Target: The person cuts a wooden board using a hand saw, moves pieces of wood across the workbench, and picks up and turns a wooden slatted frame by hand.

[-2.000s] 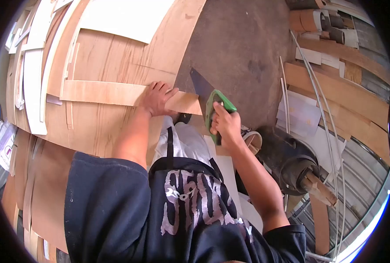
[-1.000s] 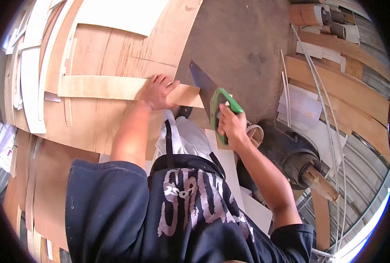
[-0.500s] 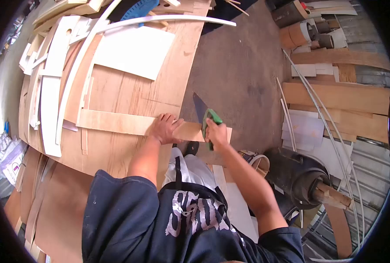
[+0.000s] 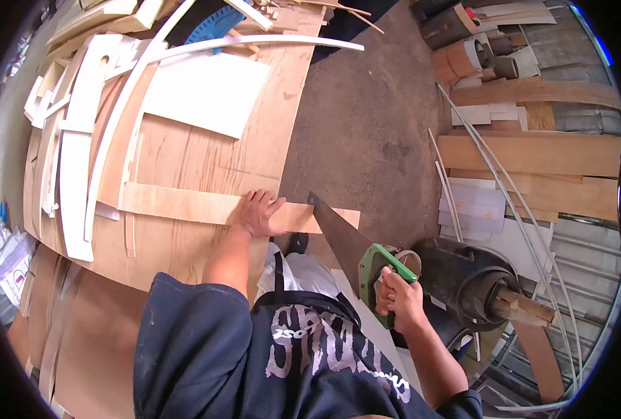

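Note:
My right hand is wrapped round the green handle of a handsaw. The saw's dark blade slants up and left, its tip lying over the outer part of a narrow plywood strip. That strip lies across the plywood-topped table, and its right end sticks out past the table edge. My left hand rests flat on the strip near that edge, fingers stretched out and pressing down. Whether the blade has cut into the wood, I cannot tell.
A white board and curved white strips lie on the table, with a blue tool behind. To my right stand a black cylinder and long thin rods before stacked boards.
My right hand has pulled the saw back toward my body and to the right, so the blade now shows beyond the strip on my side. My left hand stays on the strip.

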Tool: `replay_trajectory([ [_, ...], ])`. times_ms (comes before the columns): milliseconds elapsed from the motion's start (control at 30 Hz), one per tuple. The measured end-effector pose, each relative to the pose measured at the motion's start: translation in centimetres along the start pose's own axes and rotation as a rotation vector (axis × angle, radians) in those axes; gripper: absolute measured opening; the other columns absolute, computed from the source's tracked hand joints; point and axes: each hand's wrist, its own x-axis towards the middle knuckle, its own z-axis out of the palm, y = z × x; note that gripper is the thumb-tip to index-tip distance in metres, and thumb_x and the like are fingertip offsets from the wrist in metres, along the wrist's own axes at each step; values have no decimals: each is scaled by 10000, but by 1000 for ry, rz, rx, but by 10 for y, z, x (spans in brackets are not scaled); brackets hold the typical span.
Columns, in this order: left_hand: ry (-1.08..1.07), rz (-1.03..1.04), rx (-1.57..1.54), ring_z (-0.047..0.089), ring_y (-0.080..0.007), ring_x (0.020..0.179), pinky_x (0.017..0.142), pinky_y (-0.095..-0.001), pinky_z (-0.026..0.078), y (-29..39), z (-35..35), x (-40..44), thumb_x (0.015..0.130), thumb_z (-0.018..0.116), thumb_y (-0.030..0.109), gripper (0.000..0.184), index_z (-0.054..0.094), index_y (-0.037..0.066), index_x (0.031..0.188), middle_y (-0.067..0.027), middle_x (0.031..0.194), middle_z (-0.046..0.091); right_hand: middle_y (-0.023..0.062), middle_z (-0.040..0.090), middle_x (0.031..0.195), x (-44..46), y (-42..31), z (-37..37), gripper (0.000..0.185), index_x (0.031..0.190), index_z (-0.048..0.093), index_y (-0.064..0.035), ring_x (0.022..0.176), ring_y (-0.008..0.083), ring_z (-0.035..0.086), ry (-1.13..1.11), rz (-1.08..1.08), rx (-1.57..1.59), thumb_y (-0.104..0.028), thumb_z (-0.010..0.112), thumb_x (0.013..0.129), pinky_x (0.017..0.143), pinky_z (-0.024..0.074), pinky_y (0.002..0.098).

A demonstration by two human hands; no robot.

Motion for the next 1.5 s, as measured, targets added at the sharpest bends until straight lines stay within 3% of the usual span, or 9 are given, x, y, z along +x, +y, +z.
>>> replay_trajectory([
  [300,42,22,-19,531,-286,1169,1028,-458,409,-1,3,-1,572,843,648,908,673,167,1324,-97,1186,597,-32,423,600,93,11,34,223,858,536,-113,434,106,404,29,-51,-121,-216,669,1006,397,320,304],
  [567,28,14,-20,537,-297,1176,1032,-461,417,-2,7,-2,557,843,669,906,688,165,1294,-102,1194,604,1,504,605,208,30,73,293,764,539,-76,450,124,483,-21,-163,-138,-210,673,988,401,381,318],
  [633,56,12,6,540,-299,1179,1034,-462,418,-1,6,1,555,842,677,902,693,164,1282,-104,1192,607,-8,475,603,215,35,93,296,755,514,-93,441,116,447,-7,-250,-169,-195,673,984,393,364,316],
  [900,13,40,12,547,-302,1192,1060,-468,406,-3,0,0,610,811,724,921,667,183,1341,-109,1224,611,-18,450,608,202,43,76,299,775,503,-109,447,119,441,-75,-266,-71,-230,662,998,405,365,311],
  [1100,-2,28,20,534,-300,1196,1046,-472,402,-1,-3,1,607,814,709,925,656,190,1357,-99,1213,604,-41,403,610,74,17,34,289,818,507,-135,454,109,408,-98,-95,-1,-265,702,988,428,327,307],
  [1233,18,48,-13,527,-297,1185,1031,-471,401,-5,1,1,599,819,702,925,661,181,1347,-94,1188,597,-45,401,611,37,19,16,301,812,492,-135,455,104,398,-51,-60,36,-259,707,983,433,316,300],
  [1300,55,85,-6,520,-276,1189,1050,-455,390,-7,4,1,580,824,706,895,692,178,1291,-87,1185,593,-47,395,603,37,13,30,355,749,460,-138,442,105,387,-54,-45,31,-253,702,982,418,315,308],
  [1400,42,62,-10,530,-280,1176,1040,-450,398,-4,5,0,571,839,683,890,695,172,1285,-92,1170,596,-26,437,606,84,34,24,259,841,535,-92,431,111,414,-28,-130,-26,-236,684,996,390,334,310],
  [1500,65,63,-43,533,-283,1170,1032,-443,405,-4,5,1,573,849,659,876,698,166,1281,-96,1168,596,-28,446,600,114,36,32,272,809,532,-90,424,107,422,-14,-108,-15,-217,690,991,380,338,313],
])
